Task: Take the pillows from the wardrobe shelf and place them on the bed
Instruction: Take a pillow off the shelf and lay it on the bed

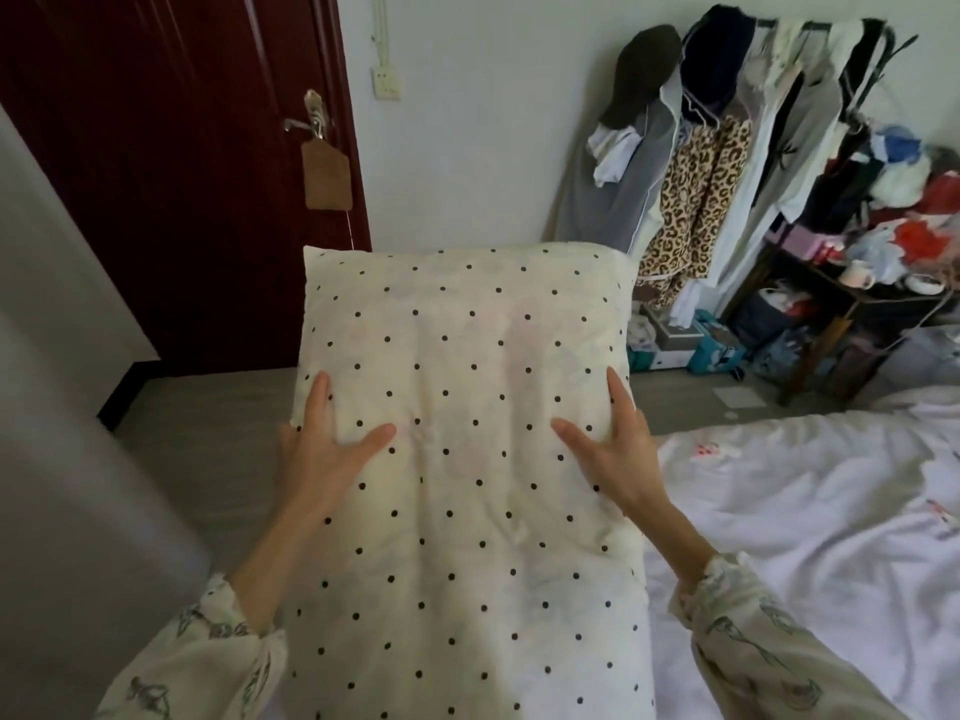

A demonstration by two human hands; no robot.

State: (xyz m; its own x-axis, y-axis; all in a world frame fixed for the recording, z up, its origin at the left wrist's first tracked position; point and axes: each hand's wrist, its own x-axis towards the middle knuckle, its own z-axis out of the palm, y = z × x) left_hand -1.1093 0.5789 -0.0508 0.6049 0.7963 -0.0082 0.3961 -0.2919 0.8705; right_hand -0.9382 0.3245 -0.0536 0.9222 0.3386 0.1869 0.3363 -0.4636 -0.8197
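A cream pillow with black dots [462, 407] fills the middle of the view, held out in front of me at chest height. My left hand [324, 449] grips its left edge, thumb on top and fingers wrapped under. My right hand [610, 449] holds the right edge the same way. The bed [810, 511] with a white printed cover lies to the right and below the pillow. The pillow's right side overlaps the bed's near edge. No wardrobe shelf is in view.
A dark red door [171, 174] with a handle stands at the back left. A clothes rack [727, 163] full of garments and a cluttered shelf [872, 262] stand at the back right. Grey floor [208, 423] lies between them. A pale panel [67, 433] rises at left.
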